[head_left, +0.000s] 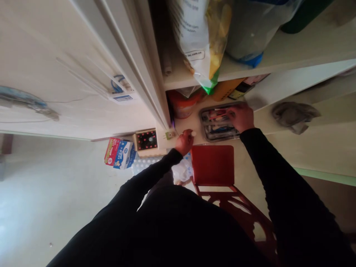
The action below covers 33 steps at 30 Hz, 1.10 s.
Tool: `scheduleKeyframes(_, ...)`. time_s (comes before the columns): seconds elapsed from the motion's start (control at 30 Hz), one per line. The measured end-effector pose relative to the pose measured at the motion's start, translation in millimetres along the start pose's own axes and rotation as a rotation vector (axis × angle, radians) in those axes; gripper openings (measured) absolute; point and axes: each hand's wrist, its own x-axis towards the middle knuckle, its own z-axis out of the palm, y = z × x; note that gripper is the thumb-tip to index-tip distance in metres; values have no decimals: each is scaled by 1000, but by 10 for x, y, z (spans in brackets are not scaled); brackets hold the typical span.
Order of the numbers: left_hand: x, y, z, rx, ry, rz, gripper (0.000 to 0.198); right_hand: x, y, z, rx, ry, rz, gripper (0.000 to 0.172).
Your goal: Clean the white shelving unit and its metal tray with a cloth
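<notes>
"Head view: what's held, and where?"

"Left hand (185, 142), at eight o'clock from the tray (204, 128), is nearly closed, pinching a small pale round piece (194, 133), probably by the tips because it's so little. Right hand (241, 116) is half curled over the tray's three o'clock side; I can't tell if it grips anything."

"Why a tray?"

"Its raised rim likely keeps those loose items (221, 129) together on the tabletop (194, 119); an orange tub (183, 105) stands at ten o'clock."
</notes>
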Motion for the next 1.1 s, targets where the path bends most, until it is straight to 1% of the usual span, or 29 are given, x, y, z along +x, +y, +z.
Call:
scheduleKeyframes(0.07, -18, -4, -21, 3, -7, 4, 37, 14, -1, -5, -10, -20, 18, 19)
scheduleKeyframes(0.13, -90, -14, -62, -2, -11, 14, 45, 14, -24, -36, -13, -22, 50, 14)
scheduleKeyframes(0.2, -223, -43, -110, -1, -6, 50, 49, -17, -121, -57, -15, 17, 48, 9)
scheduleKeyframes(0.23, -308, -66, -134, 8, 1, 77, 47, -52, -218, -51, -17, 47, 33, 10)
scheduleKeyframes(0.3, -500, -134, -176, 45, 8, 136, 38, -170, -535, 6, -10, 83, -19, 14)
scheduleKeyframes(0.33, -597, -178, -196, 70, 11, 160, 33, -252, -752, 57, -5, 78, -45, 14)
scheduleKeyframes(0.37, -687, -226, -218, 95, 18, 177, 29, -346, -998, 120, -1, 41, -74, 14)
scheduleKeyframes(0.43, -830, -325, -277, 137, 45, 191, 23, -545, -1522, 268, -9, -83, -118, 14)
scheduleKeyframes(0.5, -905, -412, -371, 169, 105, 178, 19, -718, -1991, 415, -20, -271, -116, 18)
scheduleKeyframes(0.53, -913, -447, -433, 183, 147, 162, 17, -782, -2177, 479, -34, -363, -90, 20)
scheduleKeyframes(0.6, -873, -493, -583, 220, 243, 126, 16, -854, -2428, 582, -82, -507, -14, 26)
scheduleKeyframes(0.67, -776, -516, -747, 285, 320, 93, 22, -864, -2538, 658, -143, -587, 63, 35)
scheduleKeyframes(0.7, -716, -521, -823, 328, 337, 85, 27, -854, -2557, 692, -168, -613, 92, 38)
scheduleKeyframes(0.73, -652, -524, -890, 372, 334, 79, 34, -838, -2561, 725, -186, -633, 113, 41)
scheduleKeyframes(0.8, -534, -529, -985, 449, 285, 73, 46, -806, -2552, 793, -211, -656, 135, 43)
scheduleKeyframes(0.87, -446, -536, -1023, 487, 224, 73, 51, -781, -2545, 855, -228, -660, 144, 43)
scheduleKeyframes(0.93, -395, -544, -1019, 496, 195, 75, 49, -762, -2551, 900, -238, -660, 155, 40)
scheduleKeyframes(1.1, -376, -541, -971, 496, 221, 33, 40, -701, -2599, 916, -249, -668, 190, 38)
